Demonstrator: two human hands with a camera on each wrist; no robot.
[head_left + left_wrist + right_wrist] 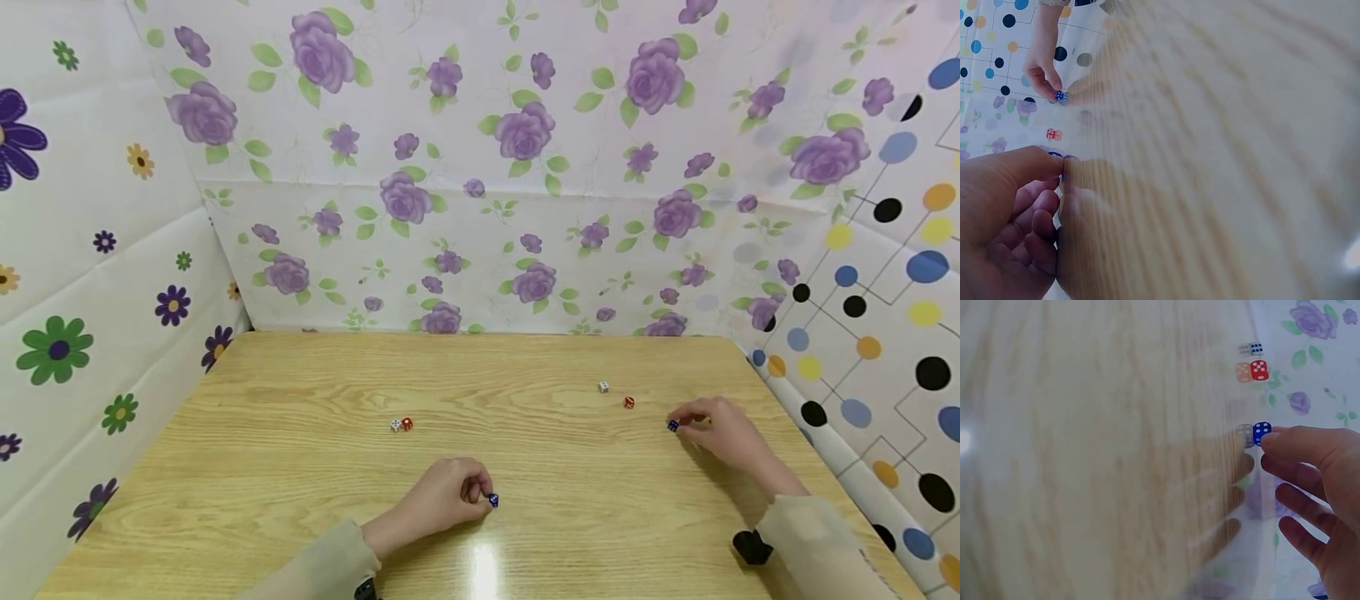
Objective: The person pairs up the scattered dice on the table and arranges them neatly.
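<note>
My left hand [447,494] is at the front middle of the table and pinches a blue die [492,500] between thumb and fingertip. In the left wrist view the thumb covers most of that die. Farther right, my right hand [723,431] pinches a second blue die [672,425] with white dots, close to the tabletop; the right wrist view shows the thumb on this die [1262,433] and the other fingers spread apart. Left of the right hand lie a red die [629,402] and a white die [603,387], a little apart.
On the left half of the wooden table [300,467], a white die [396,425] and a red die [407,423] lie side by side. Patterned cloth walls [480,217] rise along the back and both sides. Light glares off the tabletop's front.
</note>
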